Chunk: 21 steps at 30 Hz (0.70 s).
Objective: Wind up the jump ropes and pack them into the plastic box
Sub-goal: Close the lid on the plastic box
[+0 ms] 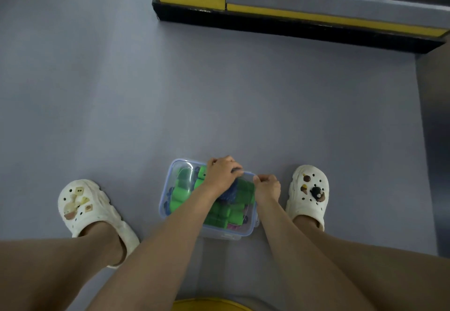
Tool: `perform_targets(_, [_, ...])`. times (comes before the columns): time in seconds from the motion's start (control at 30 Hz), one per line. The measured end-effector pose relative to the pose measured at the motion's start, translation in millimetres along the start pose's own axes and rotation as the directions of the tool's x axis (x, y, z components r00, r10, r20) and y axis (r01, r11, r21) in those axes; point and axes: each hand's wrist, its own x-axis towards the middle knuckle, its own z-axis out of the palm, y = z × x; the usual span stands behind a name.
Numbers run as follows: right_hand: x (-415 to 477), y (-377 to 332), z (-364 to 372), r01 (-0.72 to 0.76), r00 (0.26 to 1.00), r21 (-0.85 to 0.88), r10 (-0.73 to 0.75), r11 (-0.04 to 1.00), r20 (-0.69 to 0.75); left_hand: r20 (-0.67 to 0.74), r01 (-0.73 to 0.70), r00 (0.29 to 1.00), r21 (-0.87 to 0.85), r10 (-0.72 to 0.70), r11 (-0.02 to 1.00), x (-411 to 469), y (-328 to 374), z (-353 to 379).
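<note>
Plastic box on floor between feet, crammed with green handles. Left hand curled round blue jump rope at far rim. Right hand seems to pinch box rim. Risk: box overfull, so coil likely springs loose and spills over rim.

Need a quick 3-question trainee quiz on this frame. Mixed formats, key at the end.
1. True or false: the plastic box stands on a table.
2. What colour are most of the handles inside the box? A) red B) green C) white
3. Fill in: the left hand reaches over the box and grips a bundle of ____ rope, while the right hand pinches the box's right rim.
Key: 1 false, it stands on the floor; 2 B; 3 blue.
</note>
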Motion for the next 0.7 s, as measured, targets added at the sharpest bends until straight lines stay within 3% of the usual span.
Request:
perform_targets(0.23, [3, 2, 0, 0.009, 1.0, -0.024, -0.009, 1.0, 0.001, 0.047, 0.012, 0.999, -0.033, -0.01, 0.999, 2, 1, -3])
perform_targets(0.33, [5, 1, -3, 0.028, 1.0, -0.034, -0.028, 0.999, 0.006, 0.171, -0.006, 0.985, -0.043, 0.013, 0.999, 4, -2, -14])
perform_targets(0.4, [7, -1, -3, 0.054, 0.999, -0.053, -0.053, 0.997, 0.007, 0.279, -0.082, 0.959, 0.115, 0.047, 0.99, 5, -4, -22])
perform_targets(0.47, [8, -7, -1, 0.103, 0.994, -0.061, -0.102, 0.993, 0.026, 0.294, -0.127, 0.955, 0.291, 0.038, 0.948, 4, -6, -29])
perform_targets(0.6, [9, -23, 10, 0.159, 0.987, -0.074, -0.156, 0.984, 0.046, 0.227, -0.031, 0.971, 0.438, -0.077, 0.899, -6, -17, -33])
perform_targets(0.7, [8, -28, 14, 0.11, 0.992, -0.055, -0.106, 0.992, 0.066, 0.153, 0.181, 0.956, 0.368, -0.251, 0.912, -17, -30, -33])
